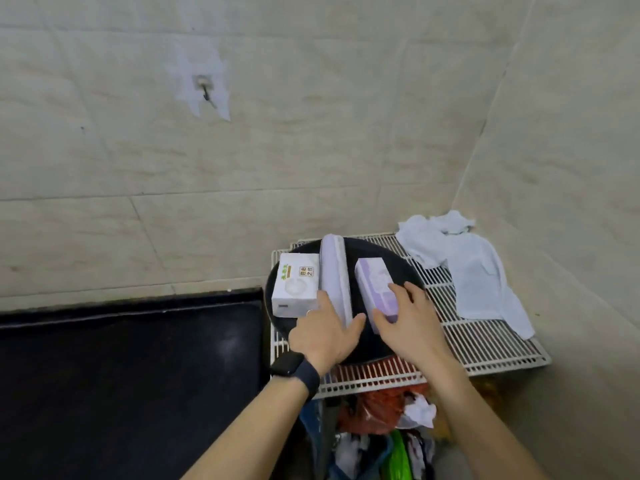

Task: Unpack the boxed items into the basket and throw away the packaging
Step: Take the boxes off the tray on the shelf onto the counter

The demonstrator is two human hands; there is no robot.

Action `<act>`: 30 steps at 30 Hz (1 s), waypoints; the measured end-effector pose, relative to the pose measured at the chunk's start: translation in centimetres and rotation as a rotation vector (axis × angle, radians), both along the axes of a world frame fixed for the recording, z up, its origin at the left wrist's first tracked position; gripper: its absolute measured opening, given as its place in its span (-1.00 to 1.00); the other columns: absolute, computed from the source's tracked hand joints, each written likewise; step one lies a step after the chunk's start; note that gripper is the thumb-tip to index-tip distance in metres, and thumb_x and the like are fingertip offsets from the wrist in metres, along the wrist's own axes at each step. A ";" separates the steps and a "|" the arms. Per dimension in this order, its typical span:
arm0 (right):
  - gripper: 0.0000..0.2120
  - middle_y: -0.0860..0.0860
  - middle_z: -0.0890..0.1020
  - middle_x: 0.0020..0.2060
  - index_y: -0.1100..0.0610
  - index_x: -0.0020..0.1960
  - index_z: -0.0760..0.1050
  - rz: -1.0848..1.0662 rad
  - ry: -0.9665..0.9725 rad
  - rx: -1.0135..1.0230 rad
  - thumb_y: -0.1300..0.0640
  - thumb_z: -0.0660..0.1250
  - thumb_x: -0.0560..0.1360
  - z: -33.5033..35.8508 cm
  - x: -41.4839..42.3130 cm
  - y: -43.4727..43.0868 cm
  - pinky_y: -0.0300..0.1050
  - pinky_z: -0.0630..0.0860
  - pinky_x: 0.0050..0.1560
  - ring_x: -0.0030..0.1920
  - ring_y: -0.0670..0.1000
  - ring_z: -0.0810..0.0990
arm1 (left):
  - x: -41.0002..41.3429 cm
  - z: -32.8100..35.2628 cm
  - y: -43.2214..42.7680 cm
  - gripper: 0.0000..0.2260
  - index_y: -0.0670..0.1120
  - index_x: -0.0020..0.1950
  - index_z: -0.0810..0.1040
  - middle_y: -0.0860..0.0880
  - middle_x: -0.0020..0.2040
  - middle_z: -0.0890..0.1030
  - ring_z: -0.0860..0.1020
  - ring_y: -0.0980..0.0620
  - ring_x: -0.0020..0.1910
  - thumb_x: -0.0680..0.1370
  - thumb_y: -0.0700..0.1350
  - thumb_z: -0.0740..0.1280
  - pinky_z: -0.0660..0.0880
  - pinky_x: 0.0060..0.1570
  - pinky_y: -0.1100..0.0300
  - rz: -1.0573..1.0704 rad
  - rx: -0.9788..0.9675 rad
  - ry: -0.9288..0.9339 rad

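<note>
Three boxes lie in a round black basket [408,268] on a white wire rack. A white box with green print [294,285] is at the left. A long pale lilac box [334,278] lies in the middle. A purple box [375,285] is at the right. My left hand [325,334], with a dark watch on its wrist, rests with fingers spread at the near ends of the white and lilac boxes. My right hand [408,320] wraps its fingers around the near end of the purple box.
The wire rack [485,344] stands in a tiled corner. A white cloth [467,268] is draped over its far right side. A black countertop [131,382] lies to the left. Below the rack sit bags and crumpled rubbish [384,424].
</note>
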State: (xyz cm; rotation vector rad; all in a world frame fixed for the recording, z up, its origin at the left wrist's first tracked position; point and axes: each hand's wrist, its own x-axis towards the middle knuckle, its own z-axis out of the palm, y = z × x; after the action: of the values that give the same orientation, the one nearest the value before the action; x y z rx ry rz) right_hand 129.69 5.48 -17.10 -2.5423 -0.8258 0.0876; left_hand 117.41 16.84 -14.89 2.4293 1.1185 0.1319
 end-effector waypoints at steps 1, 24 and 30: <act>-0.32 0.11 0.21 0.55 0.00 0.52 0.23 0.018 0.036 -0.020 -0.24 0.27 0.50 -0.7 0.7 0.3 0.12 0.38 0.33 0.44 0.24 0.33 | 0.7 -0.4 -0.3 -0.23 -0.07 0.45 0.13 -0.18 0.15 0.60 0.60 -0.22 0.08 0.47 0.45 0.14 0.50 -0.09 0.00 0.022 0.010 0.007; -0.38 0.11 0.43 0.37 -0.01 0.55 0.20 0.029 0.019 0.241 -0.10 0.31 0.56 -4.8 2.7 -1.4 -0.02 0.41 0.16 0.28 0.14 0.47 | 0.9 0.2 2.4 -0.52 0.05 0.54 0.22 0.11 0.28 0.48 0.55 0.06 0.12 0.63 0.05 0.20 0.55 0.11 0.03 0.005 -0.416 -0.437; -0.40 0.03 0.46 0.38 -0.09 0.53 0.26 -0.080 0.133 0.521 -0.12 0.34 0.54 -1.9 0.9 -0.8 -0.08 0.44 0.19 0.26 0.02 0.50 | -3.6 3.3 6.1 -0.44 0.12 0.53 0.31 0.13 0.30 0.58 0.58 0.07 0.20 0.53 0.12 0.29 0.53 0.21 0.09 -0.026 -0.558 -0.550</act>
State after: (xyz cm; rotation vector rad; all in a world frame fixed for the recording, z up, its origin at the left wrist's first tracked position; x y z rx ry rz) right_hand 130.60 4.72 -19.01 -2.0501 -0.5989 0.0118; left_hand 113.84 22.95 -11.62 1.7556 0.7441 0.3947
